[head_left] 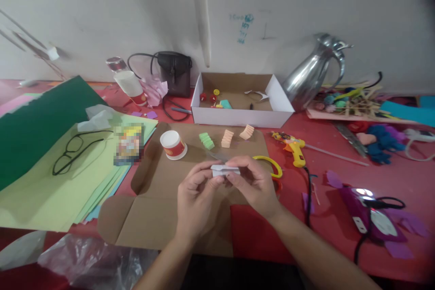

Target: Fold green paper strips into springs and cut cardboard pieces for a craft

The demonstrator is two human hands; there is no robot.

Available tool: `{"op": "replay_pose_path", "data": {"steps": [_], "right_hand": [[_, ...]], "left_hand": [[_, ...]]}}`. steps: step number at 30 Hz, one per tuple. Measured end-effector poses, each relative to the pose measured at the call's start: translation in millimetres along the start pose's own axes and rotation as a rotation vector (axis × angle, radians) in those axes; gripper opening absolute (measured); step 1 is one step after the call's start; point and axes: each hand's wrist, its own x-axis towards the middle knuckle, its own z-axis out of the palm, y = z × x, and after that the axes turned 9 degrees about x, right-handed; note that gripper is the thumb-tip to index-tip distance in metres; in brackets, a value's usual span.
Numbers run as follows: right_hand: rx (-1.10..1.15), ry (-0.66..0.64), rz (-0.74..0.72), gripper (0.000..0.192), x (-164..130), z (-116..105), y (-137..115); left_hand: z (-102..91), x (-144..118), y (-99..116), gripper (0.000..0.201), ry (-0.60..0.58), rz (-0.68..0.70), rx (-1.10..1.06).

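Note:
Both hands meet above a flattened cardboard sheet [159,208] on the red table. My left hand [197,201] and my right hand [253,183] pinch a small folded white paper piece [224,170] between their fingertips. Just beyond the hands lie three accordion-folded paper pieces: a green one [206,140] and two peach ones [227,138] [247,132]. A small white jar with a red label [173,144] lies on the cardboard to the left. Yellow-handled scissors [272,165] lie partly hidden behind my right hand.
An open white cardboard box [238,118] with small bits stands behind. Green paper sheets [61,190] with eyeglasses [73,152] lie left. A yellow glue gun [295,147], a metal jug [314,70], a purple object with cable [369,213] and craft scraps sit right. A plastic bag [84,258] lies near left.

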Motion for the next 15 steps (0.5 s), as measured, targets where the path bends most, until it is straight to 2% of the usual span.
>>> {"op": "replay_pose_path", "data": {"steps": [5,11,15], "right_hand": [[0.005,-0.030,0.065,0.014,-0.5,0.5,3.0],[0.024,0.036,0.058,0.007,-1.2,2.2,4.5],[0.036,0.069,0.104,0.007,0.8,1.9,4.7]], "left_hand": [[-2.5,0.6,4.2,0.013,0.048,-0.012,0.074],[4.9,0.4,8.2,0.015,0.091,-0.078,-0.047],[9.9,0.5,7.4,0.011,0.163,-0.154,-0.196]]}}
